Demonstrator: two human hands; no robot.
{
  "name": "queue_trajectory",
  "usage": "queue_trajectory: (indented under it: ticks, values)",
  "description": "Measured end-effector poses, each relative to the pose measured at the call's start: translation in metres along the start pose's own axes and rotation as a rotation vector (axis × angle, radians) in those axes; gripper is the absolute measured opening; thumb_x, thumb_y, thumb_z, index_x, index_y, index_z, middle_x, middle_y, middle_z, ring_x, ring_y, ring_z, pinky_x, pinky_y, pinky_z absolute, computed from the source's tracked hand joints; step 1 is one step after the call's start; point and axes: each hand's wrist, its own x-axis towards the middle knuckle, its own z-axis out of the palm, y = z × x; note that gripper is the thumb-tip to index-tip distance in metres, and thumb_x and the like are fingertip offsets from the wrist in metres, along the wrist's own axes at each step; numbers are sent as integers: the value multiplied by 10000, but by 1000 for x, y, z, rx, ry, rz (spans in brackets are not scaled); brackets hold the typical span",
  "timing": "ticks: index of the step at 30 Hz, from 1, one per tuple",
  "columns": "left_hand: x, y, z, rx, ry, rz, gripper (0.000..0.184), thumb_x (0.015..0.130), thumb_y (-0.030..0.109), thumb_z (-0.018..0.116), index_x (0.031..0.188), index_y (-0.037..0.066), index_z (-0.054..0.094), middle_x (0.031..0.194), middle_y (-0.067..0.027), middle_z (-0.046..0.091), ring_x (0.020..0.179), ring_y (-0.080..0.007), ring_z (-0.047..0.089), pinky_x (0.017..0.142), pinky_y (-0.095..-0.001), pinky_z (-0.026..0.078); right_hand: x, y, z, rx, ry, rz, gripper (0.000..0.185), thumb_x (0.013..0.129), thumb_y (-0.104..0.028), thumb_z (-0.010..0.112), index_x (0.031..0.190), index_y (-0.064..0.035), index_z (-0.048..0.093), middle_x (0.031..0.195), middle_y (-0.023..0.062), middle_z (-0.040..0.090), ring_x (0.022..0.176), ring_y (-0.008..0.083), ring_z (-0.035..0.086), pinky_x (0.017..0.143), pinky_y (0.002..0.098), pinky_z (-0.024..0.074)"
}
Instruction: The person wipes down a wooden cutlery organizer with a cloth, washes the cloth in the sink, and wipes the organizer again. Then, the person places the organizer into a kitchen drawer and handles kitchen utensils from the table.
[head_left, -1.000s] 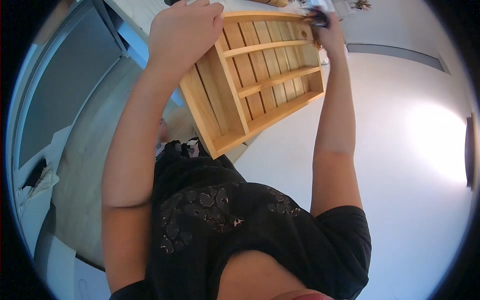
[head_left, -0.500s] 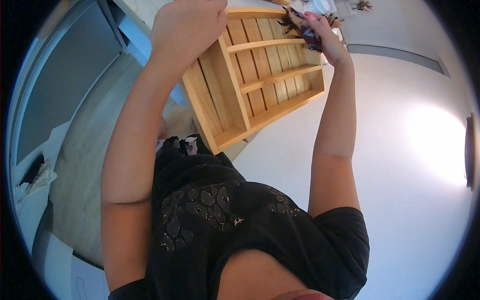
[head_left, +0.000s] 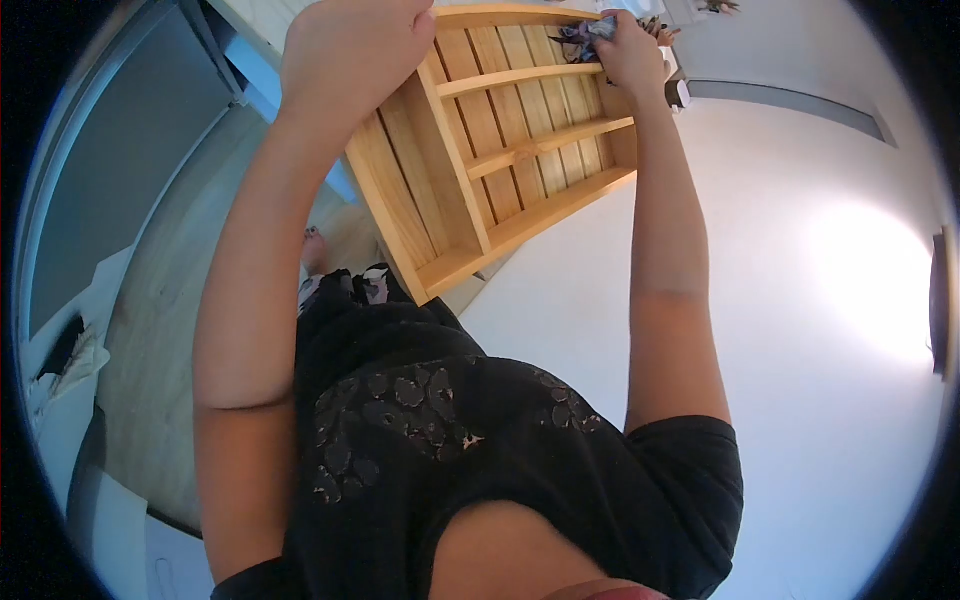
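Note:
A light wooden shelf unit (head_left: 455,262) with slatted back and several compartments is tilted in front of me. My left hand (head_left: 358,50) is closed on its upper left edge; part of the hand is cut off by the frame's top. A crumpled, dark patterned cloth (head_left: 582,42) lies against the inside of the top right compartment. My right hand (head_left: 632,55) presses it there with bent fingers closed on it.
Behind the shelf unit is a pale tabletop (head_left: 262,18), with small items near its right end at the top. A white wall (head_left: 800,300) stands on the right. A bare foot (head_left: 315,250) shows on the wooden floor at the left.
My right hand has brought the cloth from beyond the unit's right end into the top right compartment. The shelf unit and my left hand have shifted slightly up and left.

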Motion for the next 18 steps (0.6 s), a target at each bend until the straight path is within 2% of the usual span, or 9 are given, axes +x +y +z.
queue_trajectory:
  ticks: [4,6,8,10,14,16,17,18]
  values:
    - [-1,-2,1,-25,-10,5,183,780,218,532,726,72,629,741,-97,619,739,-285,597,675,-394,487,-15,-12,0,90,108,85,392,749,-208,604,1120,-105,533,867,148,659,849,328,626,750,424,476]
    - [-1,1,-1,-4,-21,6,182,777,219,535,724,73,630,747,-95,621,742,-285,598,675,-394,488,-25,-19,-1,119,299,109,418,780,-233,630,1106,-17,483,848,187,632,815,396,605,740,459,478]
    - [-2,-1,-1,22,-30,-6,181,775,220,537,722,73,630,752,-93,624,744,-285,598,675,-393,489,-33,-19,-11,121,667,50,348,792,-180,586,1078,-15,477,917,203,605,859,402,593,757,445,469]
    - [-3,-8,1,-23,48,37,178,773,212,535,716,73,629,744,-92,622,744,-287,597,678,-397,489,-24,-10,-39,280,783,372,332,784,-175,603,1041,-12,471,981,212,566,894,401,571,784,441,449]
    - [-1,-7,2,-33,26,2,183,781,212,522,729,74,631,752,-93,624,747,-288,597,682,-405,488,-35,-5,-81,250,756,325,354,780,-202,636,1029,-10,474,980,196,555,880,379,558,793,427,440]
    - [-2,-7,-3,-40,-42,-15,193,787,212,510,736,71,632,774,-95,630,763,-287,598,693,-406,486,-35,-9,-85,265,767,145,362,754,-214,678,996,-12,499,993,181,549,886,360,565,763,414,455]
    - [-2,-8,-4,-34,-45,-18,193,787,212,510,736,71,632,774,-95,630,763,-287,598,693,-406,486,-36,-14,-85,271,765,144,362,754,-214,678,996,-12,499,993,181,549,886,360,565,763,414,455]
    - [-3,-8,-3,-39,-34,-17,194,785,210,509,737,70,635,786,-96,632,776,-286,598,701,-406,486,-38,-20,-83,173,758,64,392,744,-236,708,1008,-19,517,999,164,558,909,329,570,791,384,453]
